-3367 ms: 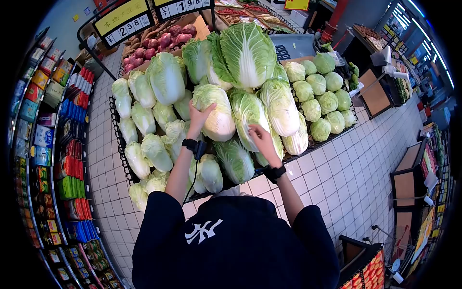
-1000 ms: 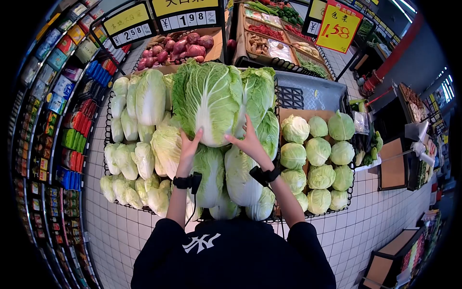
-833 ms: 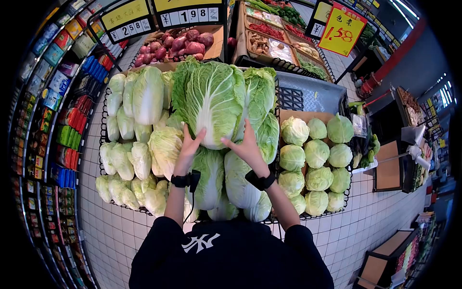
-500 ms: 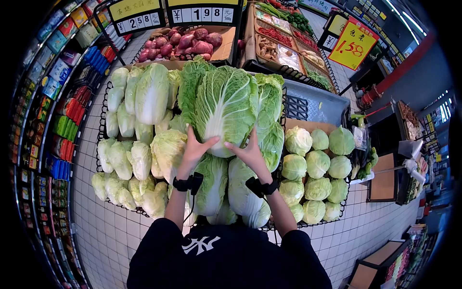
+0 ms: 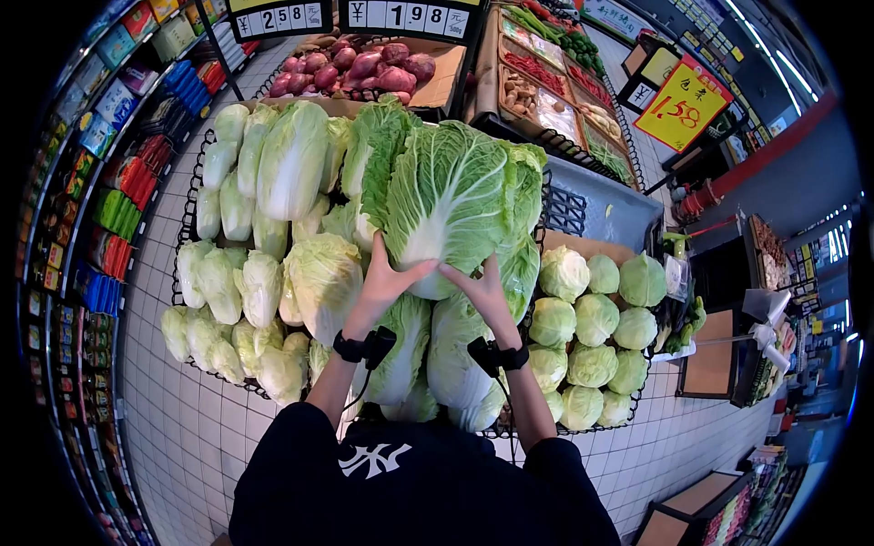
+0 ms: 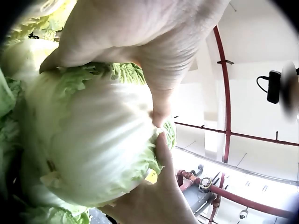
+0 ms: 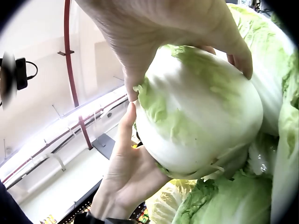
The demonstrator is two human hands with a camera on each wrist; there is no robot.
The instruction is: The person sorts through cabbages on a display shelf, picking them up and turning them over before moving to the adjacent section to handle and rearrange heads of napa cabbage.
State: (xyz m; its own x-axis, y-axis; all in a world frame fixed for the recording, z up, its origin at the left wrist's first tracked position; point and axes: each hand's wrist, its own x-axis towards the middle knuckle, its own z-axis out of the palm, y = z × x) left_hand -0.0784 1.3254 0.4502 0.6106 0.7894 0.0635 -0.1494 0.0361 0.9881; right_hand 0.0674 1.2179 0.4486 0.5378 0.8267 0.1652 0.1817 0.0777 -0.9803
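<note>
A large leafy Chinese cabbage (image 5: pixel 451 205) lies on top of the pile, its white base towards the person and its green leaves fanning away. My left hand (image 5: pixel 387 284) grips its base from the left, and my right hand (image 5: pixel 482 293) grips it from the right. Both thumbs lie over the top, their tips close together. In the left wrist view, the cabbage's pale butt (image 6: pixel 98 135) shows beneath the left hand (image 6: pixel 140 42). From the right wrist, the fingers (image 7: pixel 242 63) curve round the far side of the base. Other Chinese cabbages (image 5: pixel 396 350) lie just below.
Smaller wrapped cabbages (image 5: pixel 218 287) fill the left of the stand, and round cabbages (image 5: pixel 596 318) the right. Red onions (image 5: pixel 364 68) and price signs (image 5: pixel 414 20) stand behind. A grey tray (image 5: pixel 605 209) is at the back right. Packed shelves (image 5: pixel 100 209) line the left aisle.
Earlier the left hand held another Chinese cabbage, with the right hand over a neighbouring one. Both hands now grip the large leafy one. Lately the head view has shifted, putting the hands slightly lower in it.
</note>
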